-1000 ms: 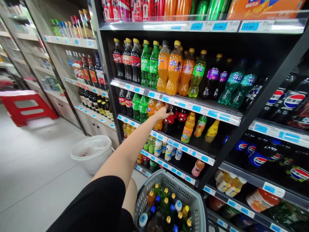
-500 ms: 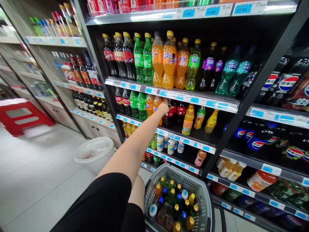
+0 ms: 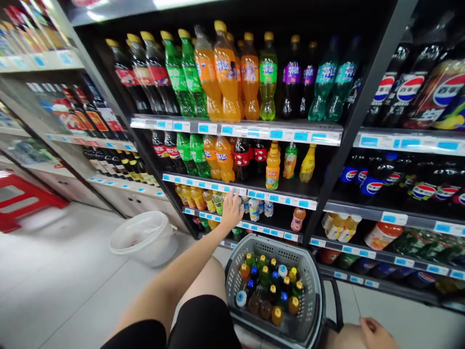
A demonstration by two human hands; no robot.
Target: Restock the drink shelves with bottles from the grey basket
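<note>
My left hand (image 3: 232, 212) reaches forward at the level of the lower shelves, its fingers extended and nothing in it. Just beyond it are small bottles with white labels (image 3: 254, 210), partly hidden by the hand. Above it stand orange soda bottles (image 3: 225, 159) and dark cola bottles (image 3: 241, 159). My right hand (image 3: 376, 333), cut off by the bottom edge, is beside my knee, fingers curled together with nothing visible in them. Between the hands sits a grey shopping basket (image 3: 311, 291) holding several bottles, mostly upright, with yellow, blue and white caps (image 3: 277, 315).
A white bin (image 3: 145, 242) stands on the floor at left, and a red plastic object (image 3: 32, 194) lies farther off. The basket's dark handle (image 3: 337, 305) hangs on its right side. A dark shelf post (image 3: 358, 111) divides the drink shelves (image 3: 236, 131).
My left hand has drawn back and down from the cola bottles on the middle shelf, and its fingers now show. The view has shifted down, and my right hand has come into view.
</note>
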